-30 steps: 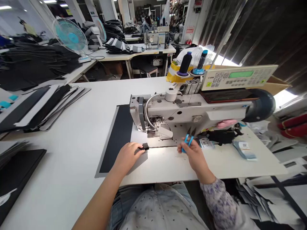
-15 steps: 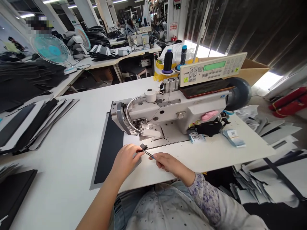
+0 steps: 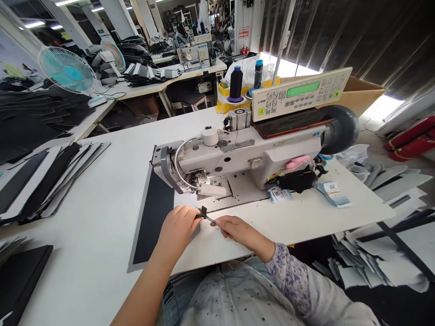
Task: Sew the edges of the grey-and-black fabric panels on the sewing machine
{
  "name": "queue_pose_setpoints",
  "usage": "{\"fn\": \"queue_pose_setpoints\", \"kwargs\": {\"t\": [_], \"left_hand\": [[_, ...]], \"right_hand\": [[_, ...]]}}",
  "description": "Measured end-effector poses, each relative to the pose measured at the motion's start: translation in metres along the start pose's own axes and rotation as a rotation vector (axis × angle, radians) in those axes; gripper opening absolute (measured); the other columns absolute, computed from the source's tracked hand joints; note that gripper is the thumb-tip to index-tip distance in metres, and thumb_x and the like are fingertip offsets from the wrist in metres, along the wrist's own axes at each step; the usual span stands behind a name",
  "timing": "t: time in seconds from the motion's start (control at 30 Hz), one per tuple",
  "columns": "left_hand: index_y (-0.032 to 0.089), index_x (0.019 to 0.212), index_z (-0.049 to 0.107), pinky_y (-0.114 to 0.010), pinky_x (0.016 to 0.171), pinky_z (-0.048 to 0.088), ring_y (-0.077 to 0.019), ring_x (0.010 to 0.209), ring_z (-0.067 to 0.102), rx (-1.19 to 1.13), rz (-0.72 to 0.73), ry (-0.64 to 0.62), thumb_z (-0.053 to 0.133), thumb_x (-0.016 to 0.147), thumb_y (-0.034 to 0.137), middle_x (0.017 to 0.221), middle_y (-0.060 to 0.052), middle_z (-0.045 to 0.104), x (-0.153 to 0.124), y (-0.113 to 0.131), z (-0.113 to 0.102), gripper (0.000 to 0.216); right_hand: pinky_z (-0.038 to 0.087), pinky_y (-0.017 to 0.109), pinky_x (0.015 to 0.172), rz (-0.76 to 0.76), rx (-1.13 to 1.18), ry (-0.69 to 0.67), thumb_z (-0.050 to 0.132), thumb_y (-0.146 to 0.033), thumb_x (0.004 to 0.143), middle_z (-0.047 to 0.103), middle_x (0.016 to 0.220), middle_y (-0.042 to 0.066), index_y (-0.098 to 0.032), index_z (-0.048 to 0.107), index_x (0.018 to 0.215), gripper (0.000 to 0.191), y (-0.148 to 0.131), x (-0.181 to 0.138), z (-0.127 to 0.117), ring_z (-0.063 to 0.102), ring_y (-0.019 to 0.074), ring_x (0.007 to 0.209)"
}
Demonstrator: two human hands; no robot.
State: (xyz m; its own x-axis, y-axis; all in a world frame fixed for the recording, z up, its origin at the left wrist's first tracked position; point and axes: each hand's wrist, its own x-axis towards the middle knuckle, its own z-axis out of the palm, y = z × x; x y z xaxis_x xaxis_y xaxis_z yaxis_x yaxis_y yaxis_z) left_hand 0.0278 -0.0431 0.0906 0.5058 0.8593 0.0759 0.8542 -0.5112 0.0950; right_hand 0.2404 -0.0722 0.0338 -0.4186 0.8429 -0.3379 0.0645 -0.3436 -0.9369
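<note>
Left hand (image 3: 179, 227): pinching a small black piece (image 3: 204, 210) between thumb and fingers, held over the dark panel (image 3: 153, 222).
Right hand (image 3: 238, 232): grasping the snips (image 3: 210, 220), blades pointing toward the left hand; whether the blades are parted I cannot tell.
Black piece: sticking out past the left fingertips, on the side toward the right hand, with the blades reaching it.
Change: a second ago the snips were raised, well apart from the left pinch; now they meet the piece, which stands more upright than half a second ago.
Meaning: both hands seem to work on one spot, so a steady left pinch probably matters most.
Panel: under and left of the left hand, its far part partly hidden by the sewing machine (image 3: 234, 156).
Edges: the table's (image 3: 102, 194) near edge runs just on the person's side of the hands; the machine stands just beyond them.
Room: white tabletop spreads left of the panel to the stacked sheets (image 3: 39, 181).
</note>
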Motion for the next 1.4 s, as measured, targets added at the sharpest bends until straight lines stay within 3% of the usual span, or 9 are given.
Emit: {"fn": "queue_pose_setpoints", "kwargs": {"t": [0.43,0.6,0.77,0.87,0.97,1.03,1.17,1.27,1.4], "left_hand": [[0.022,0.092,0.065,-0.035,0.075,0.045,-0.0223,0.083,0.059,-0.049,-0.019,0.058,0.052,0.09,0.032,0.087,-0.005,0.066,0.016,0.008,0.006,0.016],[0.022,0.089,0.064,-0.035,0.075,0.046,-0.0219,0.083,0.058,-0.114,-0.04,0.089,0.053,0.089,0.033,0.086,-0.005,0.065,0.033,0.011,0.025,0.016],[0.022,0.088,0.064,-0.035,0.077,0.048,-0.0212,0.085,0.06,-0.268,-0.14,0.054,0.051,0.089,0.033,0.088,-0.004,0.065,0.029,0.009,0.045,0.017],[0.023,0.094,0.064,-0.032,0.075,0.049,-0.0192,0.082,0.061,-0.454,-0.279,0.011,0.05,0.088,0.037,0.089,-0.003,0.066,0.014,0.005,0.046,0.021],[0.022,0.098,0.065,-0.03,0.07,0.049,-0.0189,0.078,0.062,-0.636,-0.482,-0.023,0.05,0.085,0.045,0.091,-0.003,0.067,-0.003,-0.001,0.041,0.03],[0.021,0.098,0.066,-0.03,0.071,0.049,-0.0198,0.08,0.062,-0.759,-0.592,-0.028,0.052,0.083,0.05,0.091,-0.004,0.068,-0.013,-0.005,0.039,0.036],[0.02,0.098,0.065,-0.028,0.072,0.047,-0.0187,0.081,0.061,-0.987,-0.654,-0.01,0.052,0.083,0.055,0.089,-0.002,0.068,-0.026,-0.011,0.04,0.041],[0.021,0.09,0.065,-0.026,0.066,0.044,-0.0168,0.074,0.059,-0.956,-0.664,-0.014,0.054,0.082,0.055,0.079,0.001,0.066,-0.029,-0.008,0.041,0.037],[0.021,0.073,0.06,-0.027,0.061,0.04,-0.0159,0.066,0.056,-0.661,-0.626,0.052,0.057,0.082,0.049,0.069,0.002,0.062,-0.031,-0.002,0.038,0.029]], "right_hand": [[0.036,0.025,0.056,-0.079,0.095,0.133,0.052,-0.065,0.083,0.049,0.063,-0.003,-0.019,0.069,0.096,0.051,0.004,0.009,0.002,0.042,0.0114,0.058],[0.048,0.037,0.086,-0.291,-0.018,0.503,0.051,-0.055,0.087,0.068,0.101,0.007,-0.022,0.068,0.104,0.041,0.023,-0.003,0.002,0.061,0.0237,0.096],[0.043,0.043,0.101,-0.609,-0.322,0.971,0.042,-0.038,0.095,0.054,0.132,0.013,-0.022,0.044,0.138,0.046,0.021,0.0,-0.03,0.05,0.0243,0.122],[0.039,0.047,0.104,-0.685,-0.497,1.06,0.038,-0.033,0.096,0.047,0.136,0.015,-0.022,0.036,0.142,0.048,0.006,0.013,-0.048,0.043,0.0247,0.128],[0.036,0.052,0.106,-0.719,-0.614,1.114,0.043,-0.028,0.093,0.044,0.136,0.014,-0.024,0.047,0.133,0.04,0.007,0.015,-0.04,0.038,0.027,0.131],[0.04,0.051,0.101,-0.784,-0.708,0.959,0.048,-0.022,0.09,0.055,0.12,0.011,-0.026,0.058,0.118,0.029,0.017,0.011,-0.025,0.049,0.0261,0.12],[0.049,0.045,0.09,-0.685,-0.905,0.399,0.045,-0.016,0.09,0.065,0.1,0.008,-0.023,0.062,0.107,0.025,0.026,0.014,0.0,0.06,0.0229,0.096],[0.046,0.047,0.093,-0.619,-0.979,0.396,0.045,-0.018,0.093,0.065,0.111,0.011,-0.021,0.062,0.109,0.024,0.014,0.028,0.012,0.059,0.0252,0.104],[0.048,0.042,0.087,-0.608,-0.96,0.214,0.053,-0.019,0.09,0.067,0.106,0.01,-0.02,0.06,0.113,0.024,-0.003,0.044,0.035,0.061,0.0247,0.098]]}}
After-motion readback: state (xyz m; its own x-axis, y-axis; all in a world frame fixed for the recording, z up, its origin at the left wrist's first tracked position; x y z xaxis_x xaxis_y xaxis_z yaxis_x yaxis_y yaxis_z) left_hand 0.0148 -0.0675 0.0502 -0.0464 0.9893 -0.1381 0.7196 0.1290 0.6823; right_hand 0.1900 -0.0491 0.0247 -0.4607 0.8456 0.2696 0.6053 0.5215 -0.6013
